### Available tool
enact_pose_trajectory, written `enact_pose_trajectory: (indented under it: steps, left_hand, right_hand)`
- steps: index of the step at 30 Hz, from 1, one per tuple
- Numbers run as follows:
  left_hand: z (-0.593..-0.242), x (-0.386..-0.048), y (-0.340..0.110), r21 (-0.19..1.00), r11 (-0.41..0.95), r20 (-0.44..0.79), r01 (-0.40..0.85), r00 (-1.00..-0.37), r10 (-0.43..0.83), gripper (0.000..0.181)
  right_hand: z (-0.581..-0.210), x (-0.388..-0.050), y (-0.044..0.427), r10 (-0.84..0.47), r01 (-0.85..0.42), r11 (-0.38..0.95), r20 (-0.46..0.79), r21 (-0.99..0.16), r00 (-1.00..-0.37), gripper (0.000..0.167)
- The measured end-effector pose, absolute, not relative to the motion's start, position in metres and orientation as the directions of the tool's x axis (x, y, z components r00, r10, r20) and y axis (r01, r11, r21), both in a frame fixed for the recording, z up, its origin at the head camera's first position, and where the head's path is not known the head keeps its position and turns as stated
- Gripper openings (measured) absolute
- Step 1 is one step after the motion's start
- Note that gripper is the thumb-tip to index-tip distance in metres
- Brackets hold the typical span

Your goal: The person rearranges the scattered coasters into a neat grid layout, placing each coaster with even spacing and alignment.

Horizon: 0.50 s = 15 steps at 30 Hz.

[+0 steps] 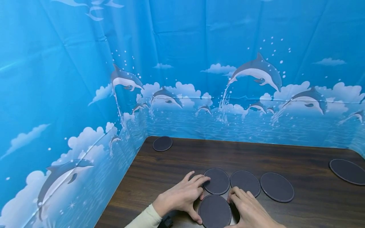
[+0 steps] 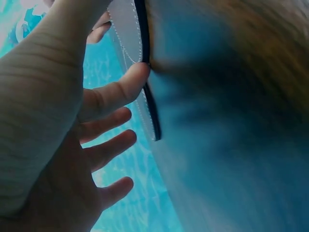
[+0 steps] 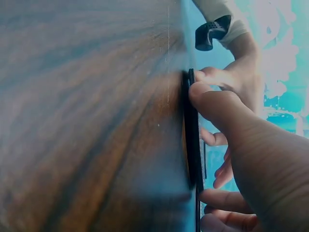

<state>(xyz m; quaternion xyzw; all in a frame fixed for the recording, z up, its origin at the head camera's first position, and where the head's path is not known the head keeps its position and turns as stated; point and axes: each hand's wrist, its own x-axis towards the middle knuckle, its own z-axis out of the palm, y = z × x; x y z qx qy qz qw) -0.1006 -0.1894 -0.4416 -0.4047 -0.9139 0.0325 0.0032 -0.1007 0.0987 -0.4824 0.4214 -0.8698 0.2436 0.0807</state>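
Observation:
A dark round coaster (image 1: pixel 215 211) with a stitched rim lies at the near edge of the head view, between both hands. My left hand (image 1: pixel 185 194) is spread at its left side; the thumb touches its edge, and the fingers reach toward another coaster (image 1: pixel 217 181) just behind. On the right, my right hand (image 1: pixel 251 207) holds the near coaster by its rim, thumb at the near side and curled fingers at the far side. The right wrist view shows this coaster (image 3: pixel 192 135) edge-on, with the right thumb (image 3: pixel 212 99) against it. Part of its near rim is out of the head view.
Two more coasters, one in the middle (image 1: pixel 246 182) and one beside it (image 1: pixel 277 187), continue the row to the right. Single coasters lie at the far left (image 1: pixel 162 143) and far right (image 1: pixel 348 171). Blue dolphin-printed sheeting (image 1: pixel 182 63) borders the dark wooden table (image 1: pixel 142 177).

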Motion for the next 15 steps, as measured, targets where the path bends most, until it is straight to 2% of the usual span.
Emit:
enact_pose_trajectory:
  steps: [5,15]
  left_hand:
    - [-0.4370,-0.0999,-0.1884,-0.087,0.671,-0.043,0.737,-0.675,0.736,0.059]
    - [-0.4347,-0.0983,-0.1907,-0.044,0.682,-0.071,0.730,-0.683,0.727,0.057]
  right_hand:
    - [-0.4822,-0.1021,0.0993,-0.712,-0.781,0.512,0.333,-0.357,-0.618,0.067]
    - [-0.4802,-0.1041,0.0990,-0.737,-0.759,0.500,0.255,-0.416,-0.625,0.068]
